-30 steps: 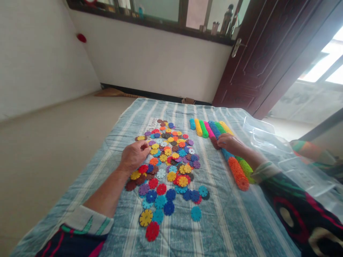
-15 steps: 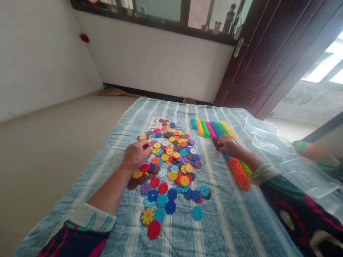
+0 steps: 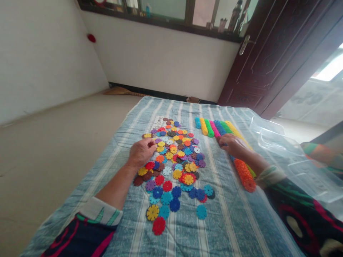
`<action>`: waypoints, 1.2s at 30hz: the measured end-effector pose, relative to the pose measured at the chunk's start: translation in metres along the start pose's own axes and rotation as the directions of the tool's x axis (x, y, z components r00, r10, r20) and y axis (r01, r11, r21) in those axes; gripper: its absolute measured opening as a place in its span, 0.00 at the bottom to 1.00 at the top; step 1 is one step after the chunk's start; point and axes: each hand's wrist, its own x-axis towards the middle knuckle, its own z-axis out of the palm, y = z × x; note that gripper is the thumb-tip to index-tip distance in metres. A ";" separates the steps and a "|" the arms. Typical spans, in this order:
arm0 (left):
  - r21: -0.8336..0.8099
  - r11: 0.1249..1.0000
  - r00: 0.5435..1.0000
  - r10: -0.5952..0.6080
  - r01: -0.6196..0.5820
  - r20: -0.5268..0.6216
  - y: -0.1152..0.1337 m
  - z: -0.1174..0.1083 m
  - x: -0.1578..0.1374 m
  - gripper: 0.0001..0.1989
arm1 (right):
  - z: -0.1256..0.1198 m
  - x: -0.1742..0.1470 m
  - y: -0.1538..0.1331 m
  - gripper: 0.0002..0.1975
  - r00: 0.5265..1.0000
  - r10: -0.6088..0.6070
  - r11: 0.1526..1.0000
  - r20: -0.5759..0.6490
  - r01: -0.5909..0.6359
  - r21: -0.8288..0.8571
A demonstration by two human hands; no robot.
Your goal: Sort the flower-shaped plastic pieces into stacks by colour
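Note:
Notched plastic discs in many colours, among them a yellow disc [image 3: 177, 174] and a red disc [image 3: 159, 225], lie loosely spread over the cloth. My left hand [image 3: 142, 153] rests at the left edge of this spread, thumb and fingers pinched together; whatever is between them is hidden. On the right, discs of one colour are lined up in rows, such as a pink row [image 3: 214, 128] and an orange row [image 3: 243, 175]. Curled fingers of my right hand [image 3: 232, 145] close on brown discs [image 3: 218, 140] at the near end of the pink row. That hand partly covers a blue row and a green row.
Clear plastic boxes [image 3: 281, 142] stand along the right side of the table. A striped blue-grey cloth [image 3: 112, 171] covers the tabletop. Beyond are a white wall [image 3: 160, 60], a dark red door [image 3: 257, 64] and a broom [image 3: 120, 91] on the floor.
The whole view has shifted slightly, so things appear a little further right. Both hands keep nearly the same places relative to the discs.

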 end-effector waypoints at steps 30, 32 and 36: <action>-0.022 1.000 1.000 0.001 -0.001 0.013 0.000 0.005 -0.006 0.08 | 0.033 0.048 -0.233 0.09 0.951 -0.306 0.952 0.053 0.304 0.036; -0.024 1.000 1.000 0.009 -0.009 0.013 0.000 0.005 -0.005 0.08 | 0.034 0.049 -0.233 0.09 0.949 -0.312 0.949 0.038 0.310 0.055; -0.003 1.000 1.000 0.025 -0.025 0.006 0.001 0.003 -0.005 0.08 | 0.037 0.051 -0.234 0.10 0.942 -0.335 0.940 -0.003 0.334 0.070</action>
